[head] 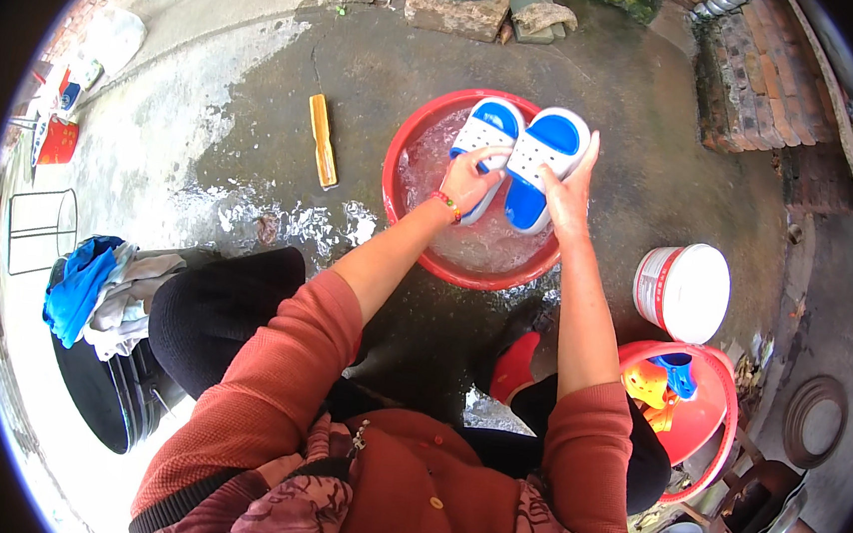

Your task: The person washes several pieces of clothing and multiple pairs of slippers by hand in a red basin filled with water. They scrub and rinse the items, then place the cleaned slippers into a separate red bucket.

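Note:
Two white-and-blue slide sandals are held side by side over a red plastic basin (401, 212) of cloudy water. My left hand (470, 183), with a beaded bracelet at its wrist, grips the left sandal (488, 132). In my right hand (569, 195) is the right sandal (552, 152), its thumb on the perforated strap and its fingers along the outer side. Both sandals stand with their toe ends away from me. Parts of their soles are hidden by my hands.
A yellow wooden washing paddle (322, 140) lies on the wet concrete. At right are a white bucket (687, 293) and a red basket (731, 426) with orange and blue clogs (677, 375). Clothes (105, 294) lie at left. A brick stack (764, 83) stands far right.

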The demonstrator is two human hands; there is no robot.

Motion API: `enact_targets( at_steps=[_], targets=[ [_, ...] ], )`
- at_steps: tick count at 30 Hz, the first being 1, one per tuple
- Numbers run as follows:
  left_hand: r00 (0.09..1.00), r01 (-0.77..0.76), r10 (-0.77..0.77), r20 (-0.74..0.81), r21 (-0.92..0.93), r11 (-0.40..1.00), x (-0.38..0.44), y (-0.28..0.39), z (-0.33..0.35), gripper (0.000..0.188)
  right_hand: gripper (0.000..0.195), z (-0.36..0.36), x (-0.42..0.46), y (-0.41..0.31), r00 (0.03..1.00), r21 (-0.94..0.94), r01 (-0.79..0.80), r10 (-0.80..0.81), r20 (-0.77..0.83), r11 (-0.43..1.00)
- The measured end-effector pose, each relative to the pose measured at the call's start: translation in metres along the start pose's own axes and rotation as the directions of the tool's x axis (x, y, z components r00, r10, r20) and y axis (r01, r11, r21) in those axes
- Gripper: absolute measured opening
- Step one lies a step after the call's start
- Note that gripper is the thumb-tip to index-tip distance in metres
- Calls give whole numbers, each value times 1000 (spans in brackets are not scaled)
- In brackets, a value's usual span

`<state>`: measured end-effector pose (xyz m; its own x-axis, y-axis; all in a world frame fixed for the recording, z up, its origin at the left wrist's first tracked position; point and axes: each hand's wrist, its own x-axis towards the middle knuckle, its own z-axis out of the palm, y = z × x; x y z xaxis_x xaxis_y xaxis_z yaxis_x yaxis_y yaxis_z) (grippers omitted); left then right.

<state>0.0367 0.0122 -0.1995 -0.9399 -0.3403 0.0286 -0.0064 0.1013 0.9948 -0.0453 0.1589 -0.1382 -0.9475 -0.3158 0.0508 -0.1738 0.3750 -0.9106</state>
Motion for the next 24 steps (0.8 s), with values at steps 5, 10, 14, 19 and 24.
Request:
enact_targets(
  at_steps=[5, 10, 14, 19, 24],
  targets=[
    [989, 143, -145, 33, 53, 988, -18, -43, 5, 52, 101, 22, -5, 59, 932, 175, -361, 349, 94, 916],
    [974, 209, -227, 17, 324, 923, -19, -55, 8, 58, 99, 41, -7, 96, 850, 409, -514, 511, 126, 754],
    [968, 224, -251, 5, 429, 875, -14, -70, 12, 56, 96, 53, -13, 133, 864, 535, -472, 488, 123, 701],
    [982, 168, -188, 25, 346, 923, -18, -96, 12, 52, 94, 68, -20, 141, 878, 332, -460, 477, 36, 824],
    [993, 63, -93, 70, 350, 935, -17, -108, 21, 57, 92, 73, -20, 167, 892, 11, -447, 447, -63, 894]
  ],
)
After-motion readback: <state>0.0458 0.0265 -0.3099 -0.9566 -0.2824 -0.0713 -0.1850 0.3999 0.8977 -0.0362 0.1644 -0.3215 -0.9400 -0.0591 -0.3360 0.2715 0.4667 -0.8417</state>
